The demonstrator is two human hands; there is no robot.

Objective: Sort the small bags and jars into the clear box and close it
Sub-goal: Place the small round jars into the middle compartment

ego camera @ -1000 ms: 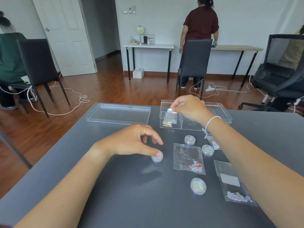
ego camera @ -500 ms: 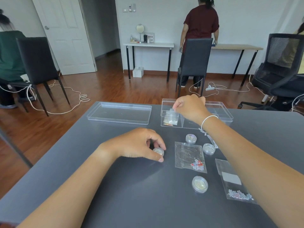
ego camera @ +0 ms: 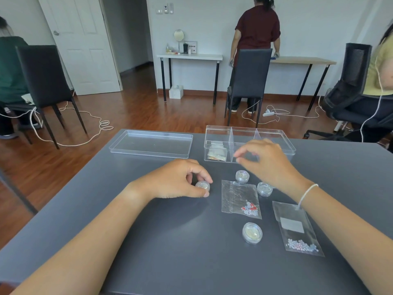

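A clear divided box stands at the table's far edge, with small bags lying in its left compartment. My left hand grips a small round jar just above the grey table. My right hand hovers in front of the box with fingers apart and nothing in them. Loose on the table lie two jars, a nearer jar, a bag with red and white beads and a bag with pale beads.
The box's clear lid lies flat to the left of the box. Beyond the table stand dark chairs, side tables and cables on the wooden floor. Other people stand or sit at the room's edges.
My right hand let go of a bag in the box's left compartment and drew back toward me, empty. My left hand closed on the jar and lifted it slightly.
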